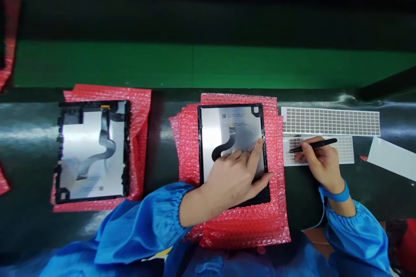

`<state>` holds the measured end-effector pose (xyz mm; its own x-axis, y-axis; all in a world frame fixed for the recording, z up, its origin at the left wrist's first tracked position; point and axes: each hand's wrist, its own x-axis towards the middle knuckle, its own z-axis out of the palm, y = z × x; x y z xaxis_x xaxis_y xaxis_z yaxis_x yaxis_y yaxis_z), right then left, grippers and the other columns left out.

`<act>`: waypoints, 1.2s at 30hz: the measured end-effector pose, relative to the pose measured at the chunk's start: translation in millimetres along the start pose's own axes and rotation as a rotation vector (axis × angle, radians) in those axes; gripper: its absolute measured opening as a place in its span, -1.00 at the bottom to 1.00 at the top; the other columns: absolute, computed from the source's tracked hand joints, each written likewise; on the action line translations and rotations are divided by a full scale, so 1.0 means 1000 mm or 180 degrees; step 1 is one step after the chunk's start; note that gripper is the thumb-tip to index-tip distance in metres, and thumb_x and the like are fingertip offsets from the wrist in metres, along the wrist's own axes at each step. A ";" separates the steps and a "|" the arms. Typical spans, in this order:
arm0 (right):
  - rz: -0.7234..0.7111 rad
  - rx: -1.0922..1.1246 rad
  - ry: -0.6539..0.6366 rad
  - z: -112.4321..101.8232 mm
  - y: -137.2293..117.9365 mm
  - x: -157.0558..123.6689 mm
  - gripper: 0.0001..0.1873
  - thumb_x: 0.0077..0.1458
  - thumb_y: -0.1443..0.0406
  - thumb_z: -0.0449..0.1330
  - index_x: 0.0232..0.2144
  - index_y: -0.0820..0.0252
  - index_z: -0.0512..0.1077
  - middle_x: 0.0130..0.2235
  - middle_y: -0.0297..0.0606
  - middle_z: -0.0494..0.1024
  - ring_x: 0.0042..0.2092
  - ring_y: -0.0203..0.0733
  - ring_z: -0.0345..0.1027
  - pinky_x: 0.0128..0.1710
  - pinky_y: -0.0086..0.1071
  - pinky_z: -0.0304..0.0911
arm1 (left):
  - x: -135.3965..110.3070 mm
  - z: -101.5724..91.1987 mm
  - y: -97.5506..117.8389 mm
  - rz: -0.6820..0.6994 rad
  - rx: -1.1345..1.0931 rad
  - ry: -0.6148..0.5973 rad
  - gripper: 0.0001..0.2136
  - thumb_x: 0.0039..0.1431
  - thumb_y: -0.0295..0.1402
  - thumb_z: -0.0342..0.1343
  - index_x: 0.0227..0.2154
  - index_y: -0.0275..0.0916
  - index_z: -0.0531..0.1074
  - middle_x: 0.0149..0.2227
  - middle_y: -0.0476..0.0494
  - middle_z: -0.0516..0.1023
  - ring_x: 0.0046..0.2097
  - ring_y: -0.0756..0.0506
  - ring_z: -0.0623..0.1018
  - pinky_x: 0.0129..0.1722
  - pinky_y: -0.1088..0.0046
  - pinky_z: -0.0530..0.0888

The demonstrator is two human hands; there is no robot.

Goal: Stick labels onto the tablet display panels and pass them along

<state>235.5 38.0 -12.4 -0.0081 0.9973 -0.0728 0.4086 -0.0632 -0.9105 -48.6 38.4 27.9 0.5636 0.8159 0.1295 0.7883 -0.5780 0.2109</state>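
A tablet screen panel [227, 127] lies back-up on a stack of red bubble wrap [247, 220], with a black flex cable curling across its silver back. My left hand [235, 177] rests flat on the panel, fingers spread, index finger reaching its right edge. My right hand [320, 162] pinches black tweezers [313, 144], whose tip touches a small sheet of grid stickers [346, 151] right of the panel.
A second panel [92, 151] lies on red bubble wrap at the left. A larger sticker sheet [329, 121] and a white card [391, 158] lie to the right. A green conveyor belt [208, 65] runs behind the dark table.
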 end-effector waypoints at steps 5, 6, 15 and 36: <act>0.0027 -0.0029 0.0003 0.000 0.000 0.001 -0.76 0.44 0.06 0.30 -0.23 0.05 0.52 -0.47 -0.31 0.66 -0.51 -0.16 0.56 -0.49 -0.34 0.52 | 0.001 0.001 0.001 -0.0027 -0.0092 0.0121 -0.33 0.44 0.01 0.03 0.28 -0.54 0.42 -0.45 -0.19 0.62 -0.45 -0.19 0.63 -0.54 0.31 0.45; 0.0047 -0.0019 -0.0006 0.000 0.000 0.001 -0.75 0.43 0.06 0.30 -0.23 0.05 0.52 -0.47 -0.30 0.66 -0.50 -0.16 0.56 -0.48 -0.34 0.52 | 0.002 0.001 0.001 -0.0033 -0.0126 0.0141 -0.34 0.44 0.00 0.04 0.28 -0.55 0.42 -0.44 -0.20 0.63 -0.44 -0.20 0.64 -0.54 0.30 0.46; 0.0463 0.0504 0.0017 0.000 0.000 0.009 -0.60 0.37 -0.06 0.33 -0.27 0.12 0.49 -0.48 -0.26 0.67 -0.54 -0.17 0.56 -0.55 -0.39 0.50 | 0.000 -0.014 -0.017 -0.0070 -0.1451 0.0630 -0.62 0.49 -0.20 0.10 0.19 -0.36 0.47 -0.41 -0.04 0.61 -0.51 -0.05 0.53 -0.49 0.39 0.50; 0.0379 0.0324 0.0213 -0.004 0.004 0.012 -0.53 0.24 -0.12 0.41 -0.33 0.13 0.52 -0.52 -0.25 0.65 -0.58 -0.16 0.53 -0.59 -0.39 0.40 | -0.045 0.028 -0.085 -0.0866 -0.1696 0.1533 -0.58 0.48 -0.38 0.11 0.33 -0.16 0.30 0.34 -0.35 0.41 0.36 -0.30 0.46 0.34 0.01 0.47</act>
<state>240.6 50.2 -15.6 0.0971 0.9826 -0.1586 0.3085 -0.1812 -0.9338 -133.9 49.9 -22.7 0.1009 0.9160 0.3882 0.5895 -0.3694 0.7184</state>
